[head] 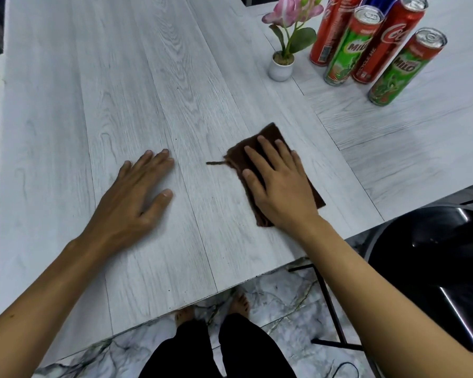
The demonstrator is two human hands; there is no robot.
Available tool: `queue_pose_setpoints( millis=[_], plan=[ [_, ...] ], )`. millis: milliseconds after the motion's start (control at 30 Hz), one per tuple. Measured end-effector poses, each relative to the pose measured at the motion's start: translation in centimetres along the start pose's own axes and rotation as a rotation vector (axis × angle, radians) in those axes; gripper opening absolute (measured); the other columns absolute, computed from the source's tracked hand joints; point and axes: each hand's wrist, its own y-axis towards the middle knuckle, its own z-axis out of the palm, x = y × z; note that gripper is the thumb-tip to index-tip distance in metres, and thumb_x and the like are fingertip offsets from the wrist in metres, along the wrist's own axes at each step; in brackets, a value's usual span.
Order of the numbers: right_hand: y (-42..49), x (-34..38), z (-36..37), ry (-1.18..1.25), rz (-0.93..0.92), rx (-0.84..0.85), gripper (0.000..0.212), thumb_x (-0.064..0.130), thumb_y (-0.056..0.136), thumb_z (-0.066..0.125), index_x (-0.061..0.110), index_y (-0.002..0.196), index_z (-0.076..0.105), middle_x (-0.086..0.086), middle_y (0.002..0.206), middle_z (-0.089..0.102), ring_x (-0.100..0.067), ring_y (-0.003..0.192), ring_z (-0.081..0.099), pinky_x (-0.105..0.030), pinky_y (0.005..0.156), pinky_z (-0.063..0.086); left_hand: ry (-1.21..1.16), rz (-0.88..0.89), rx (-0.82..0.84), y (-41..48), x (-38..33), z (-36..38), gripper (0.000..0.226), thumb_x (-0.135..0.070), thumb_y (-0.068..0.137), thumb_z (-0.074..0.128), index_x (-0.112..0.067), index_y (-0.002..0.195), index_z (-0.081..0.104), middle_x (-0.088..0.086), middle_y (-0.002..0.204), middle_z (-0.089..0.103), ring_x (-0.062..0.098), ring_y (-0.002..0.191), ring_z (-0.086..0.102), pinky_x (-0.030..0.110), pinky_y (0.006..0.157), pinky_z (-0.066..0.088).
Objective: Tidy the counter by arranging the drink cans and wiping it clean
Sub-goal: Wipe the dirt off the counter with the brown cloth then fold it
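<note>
the right hand (279, 184) lies flat with its fingers straight and slightly spread, pressing a folded brown cloth (269, 132) against the surface (120, 77), near its front edge. a loose thread of the cloth trails out toward the left hand (137, 195), which rests palm down on the bare boards just beside it, fingers straight and holding nothing. this looks like the wiping step, and the arranging seems done: the drink cans (385, 42) stand upright in a tight cluster at the far right, well apart from the cloth, with two green milo cans (402, 69) in front, two red coca-cola cans behind them and a blue can (380, 1) at the back. the next move probably calls for steady downward pressure and long strokes across the pale stretch to the left, stopping short of the small potted flower (280, 68) just beside the cans. the surface is pale grey wood-grain planking with a few dark specks. below its front edge show a marble-patterned floor (284, 290) and the person's bare feet, and a glossy black chair (434, 255) stands at the right.
</note>
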Motion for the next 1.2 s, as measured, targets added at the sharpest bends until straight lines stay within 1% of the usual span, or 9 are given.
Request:
queue_pose_setpoints(
  millis=[333,567,667,800,900,967,1033,1133,1200],
  plan=[
    [-6.0,-0.2,-0.5,0.017,0.279,-0.092,0.058,0.052,0.104,0.03,0.028,0.157,0.034,0.0,0.169,0.018,-0.026,0.156,0.008,-0.047,0.126,0.005,-0.034,0.026,0.004,-0.2,-1.4,0.7,0.062,-0.046,0.101,0.042,-0.028,0.16,0.029,-0.016,0.168,0.017,0.002,0.155,0.005,0.032,0.128,0.002],
    [-9.4,0.3,-1.5,-0.021,0.275,-0.028,0.056,0.051,0.106,0.033,0.027,0.157,0.033,-0.001,0.169,0.017,-0.027,0.156,0.009,-0.049,0.126,0.01,-0.08,0.066,0.027,-1.1,-3.3,1.5,0.065,-0.054,0.1,0.042,-0.03,0.159,0.03,-0.008,0.169,0.017,0.004,0.156,0.004,0.039,0.128,0.006],
    [-10.6,0.1,-3.2,0.071,0.277,-0.048,0.054,0.05,0.105,0.041,0.025,0.153,0.042,-0.004,0.166,0.026,-0.027,0.154,0.017,-0.048,0.124,0.019,-0.05,0.073,0.034,-1.8,-5.2,1.7,0.067,-0.06,0.099,0.04,-0.035,0.159,0.027,-0.007,0.17,0.014,0.007,0.157,0.005,0.039,0.128,0.009],
    [-12.0,-1.4,-6.4,0.167,0.34,-0.136,0.053,0.045,0.102,0.05,0.021,0.149,0.047,-0.006,0.154,0.044,-0.026,0.141,0.039,-0.036,0.115,0.033,-0.058,0.002,-0.004,-2.8,-9.5,1.8,0.064,-0.061,0.097,0.04,-0.041,0.157,0.03,-0.006,0.166,0.026,0.014,0.152,0.02,0.03,0.122,0.014],
    [-12.1,-2.9,-8.8,0.286,0.438,-0.088,0.052,0.045,0.1,0.054,0.032,0.149,0.045,-0.002,0.139,0.057,-0.02,0.115,0.06,-0.034,0.092,0.046,-0.076,-0.032,-0.015,-3.1,-12.6,1.8,0.061,-0.061,0.096,0.04,-0.043,0.154,0.035,-0.008,0.157,0.042,0.014,0.142,0.035,0.027,0.116,0.025],
    [-11.7,-3.6,-10.2,0.352,0.484,-0.004,0.052,0.044,0.098,0.057,0.038,0.148,0.045,0.002,0.133,0.061,-0.01,0.096,0.064,-0.031,0.082,0.046,-0.111,-0.05,-0.014,-3.2,-14.4,1.8,0.059,-0.061,0.096,0.041,-0.043,0.152,0.038,-0.013,0.148,0.05,0.012,0.134,0.044,0.023,0.108,0.03],
    [-11.4,-4.3,-11.2,0.375,0.484,0.069,0.051,0.045,0.098,0.059,0.041,0.146,0.045,0.003,0.13,0.063,-0.003,0.09,0.063,-0.03,0.082,0.045,-0.142,-0.088,-0.013,-3.0,-16.2,1.9,0.056,-0.061,0.097,0.045,-0.044,0.15,0.04,-0.014,0.143,0.055,0.012,0.13,0.049,0.023,0.103,0.034],
    [-11.0,-5.2,-11.7,0.385,0.464,0.141,0.051,0.047,0.096,0.059,0.043,0.145,0.047,0.004,0.126,0.064,-0.014,0.101,0.065,-0.033,0.09,0.047,-0.134,-0.157,0.009,-2.4,-18.3,2.3,0.051,-0.06,0.097,0.05,-0.047,0.146,0.042,-0.009,0.129,0.064,0.016,0.12,0.057,0.032,0.097,0.045],
    [-10.8,-5.9,-11.8,0.386,0.437,0.178,0.051,0.048,0.095,0.06,0.043,0.144,0.048,0.004,0.124,0.064,-0.018,0.106,0.064,-0.037,0.095,0.049,-0.134,-0.216,0.033,-1.9,-19.7,2.8,0.049,-0.06,0.096,0.05,-0.048,0.143,0.043,-0.008,0.124,0.065,0.016,0.116,0.06,0.034,0.093,0.047]
  ],
)
